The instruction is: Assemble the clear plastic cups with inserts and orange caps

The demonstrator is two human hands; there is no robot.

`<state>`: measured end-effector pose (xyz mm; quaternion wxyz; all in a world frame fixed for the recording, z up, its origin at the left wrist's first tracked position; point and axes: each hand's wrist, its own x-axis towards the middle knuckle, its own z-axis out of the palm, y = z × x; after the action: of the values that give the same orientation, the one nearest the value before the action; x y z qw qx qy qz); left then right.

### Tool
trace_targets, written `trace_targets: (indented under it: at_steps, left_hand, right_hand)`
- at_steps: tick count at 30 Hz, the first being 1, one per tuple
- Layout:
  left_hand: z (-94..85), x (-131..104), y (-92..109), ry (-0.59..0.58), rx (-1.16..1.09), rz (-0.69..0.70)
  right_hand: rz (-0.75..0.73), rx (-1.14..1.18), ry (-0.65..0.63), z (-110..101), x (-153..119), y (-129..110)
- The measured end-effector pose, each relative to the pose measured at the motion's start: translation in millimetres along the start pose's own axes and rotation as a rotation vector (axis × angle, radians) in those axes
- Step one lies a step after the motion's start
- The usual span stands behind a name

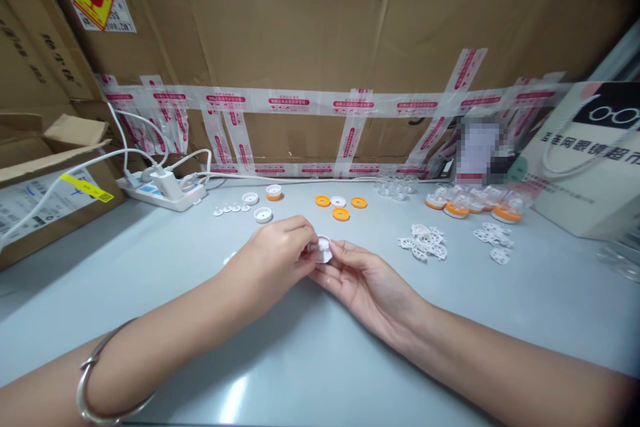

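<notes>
Over the middle of the table, my right hand (357,273) grips a small white round plastic part (324,250) by its right edge. My left hand (285,247) is closed at the left side of the same part, with its fingertips pressed together there; whether they pinch a second small piece is hidden. Beyond my hands lie white round cups (263,215) and a row of small white stemmed pieces (235,208). Orange rings (341,214) lie around a white ring (338,201) farther back. One white cup sits on an orange ring (274,193).
White spoked discs (424,242) are heaped at the right, near clear domes on orange bases (457,208). Clear plastic pieces (397,187) stand behind. A power strip (163,190) with cables is at back left. A large carton (300,27) walls the back; a paper bag (590,167) stands right.
</notes>
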<state>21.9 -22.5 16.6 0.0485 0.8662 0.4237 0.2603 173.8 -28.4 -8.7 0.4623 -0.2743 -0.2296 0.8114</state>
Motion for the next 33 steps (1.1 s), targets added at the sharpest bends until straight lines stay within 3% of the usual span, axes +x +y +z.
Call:
trace_targets:
  at_steps: [13, 22, 33]
  left_hand:
    - [-2.6, 0.1, -3.9, 0.072, -0.045, 0.117]
    - [-8.4, 5.6, -6.4, -0.039, -0.287, -0.064]
    - [-8.7, 6.6, -6.2, 0.007, -0.298, -0.12]
  right_hand:
    - [-0.003, 0.049, 0.01, 0.4, 0.6, -2.5]
    - [0.011, 0.03, 0.038, -1.2, 0.0, -2.7]
    - [0.015, 0.019, 0.026, -1.0, -0.2, -1.2]
